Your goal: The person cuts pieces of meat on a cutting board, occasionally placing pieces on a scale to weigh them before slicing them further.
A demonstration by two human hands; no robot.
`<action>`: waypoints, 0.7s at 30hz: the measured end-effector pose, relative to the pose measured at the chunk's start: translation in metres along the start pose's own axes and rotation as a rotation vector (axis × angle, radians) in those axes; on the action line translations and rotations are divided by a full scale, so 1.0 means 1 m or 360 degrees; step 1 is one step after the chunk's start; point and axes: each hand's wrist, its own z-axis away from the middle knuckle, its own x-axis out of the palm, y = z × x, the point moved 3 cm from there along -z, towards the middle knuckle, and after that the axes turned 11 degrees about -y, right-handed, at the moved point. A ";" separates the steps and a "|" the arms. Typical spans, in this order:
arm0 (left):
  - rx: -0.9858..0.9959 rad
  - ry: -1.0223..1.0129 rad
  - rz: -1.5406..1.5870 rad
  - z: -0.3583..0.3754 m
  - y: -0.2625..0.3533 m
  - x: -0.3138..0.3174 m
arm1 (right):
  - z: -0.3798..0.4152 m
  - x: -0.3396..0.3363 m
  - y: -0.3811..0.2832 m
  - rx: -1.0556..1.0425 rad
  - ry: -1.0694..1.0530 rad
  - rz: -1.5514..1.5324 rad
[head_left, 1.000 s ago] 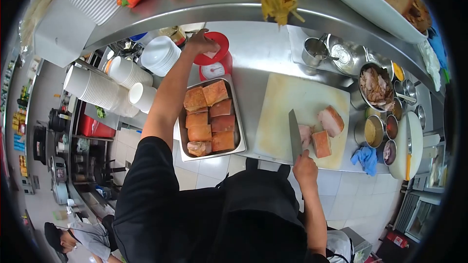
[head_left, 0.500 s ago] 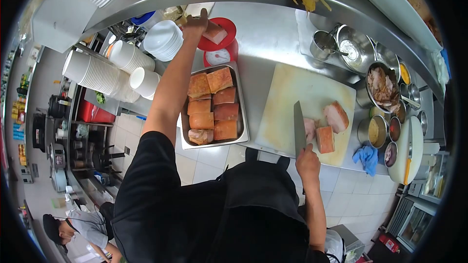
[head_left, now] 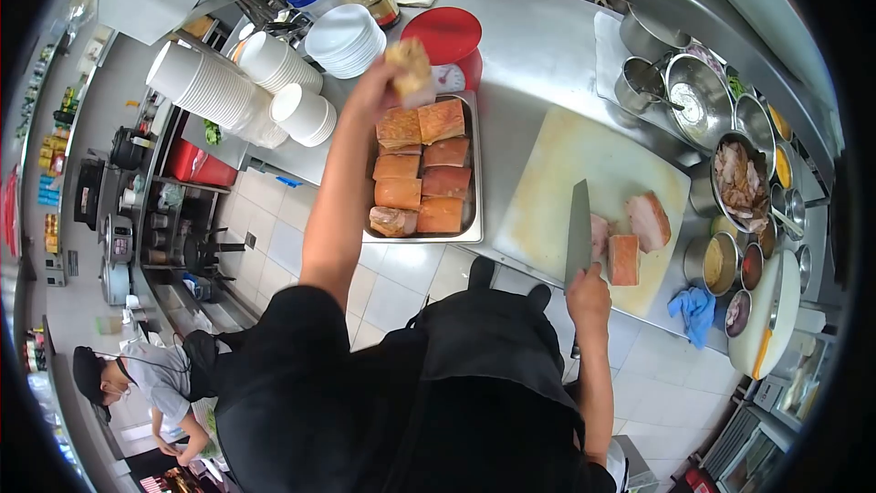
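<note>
My left hand [head_left: 372,89] is closed on a piece of pork [head_left: 411,71], slightly blurred, held above the back edge of the metal tray [head_left: 476,173]. Several golden-skinned pork blocks [head_left: 398,193] lie in that tray in two columns. Behind it stands a red scale [head_left: 453,32] with a bare round top and a white dial. On the right, my right hand [head_left: 589,297] grips the handle of a cleaver [head_left: 578,233], whose blade rests over the cutting board [head_left: 543,164]. Beside the blade on the board are pork pieces [head_left: 624,260], one with its pale cut side up.
White bowls [head_left: 345,41] and stacked paper tubs [head_left: 196,82] stand at the left. Metal bowls [head_left: 698,100], a pot of sliced meat [head_left: 740,183], a blue cloth [head_left: 693,313] and a white oval board with a knife [head_left: 774,310] are at the right. A co-worker [head_left: 164,374] is at lower left.
My left hand has lifted the pork piece off the red scale and brought it toward me, over the tray. The whole view has shifted. My right hand still holds the cleaver on the board.
</note>
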 end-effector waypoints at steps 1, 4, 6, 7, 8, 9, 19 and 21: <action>-0.0093 0.0056 0.0075 0.036 -0.012 0.004 | -0.001 0.001 0.003 -0.0037 0.0004 -0.0005; -0.0322 0.0331 -0.0135 0.107 -0.079 -0.027 | -0.007 0.003 0.009 -0.0097 -0.0001 0.0000; -0.0515 0.0854 -0.0192 0.138 -0.075 0.008 | -0.009 0.004 0.013 -0.0117 -0.0008 0.0007; -0.0477 0.0811 -0.0036 0.146 -0.070 0.023 | -0.009 0.004 0.015 -0.0128 -0.0006 -0.0028; -0.0463 0.0825 -0.0028 0.147 -0.076 0.021 | -0.011 0.004 0.016 -0.0139 -0.0003 -0.0065; -0.0459 0.0908 0.0105 0.148 -0.088 0.012 | -0.013 0.005 0.018 -0.0158 -0.0003 -0.0056; -0.0548 0.1054 0.0124 0.142 -0.121 -0.001 | -0.019 0.009 0.029 -0.0172 0.0018 -0.0300; -0.0657 0.1068 -0.0020 0.145 -0.133 -0.030 | -0.014 0.006 0.029 -0.0326 0.0124 -0.0332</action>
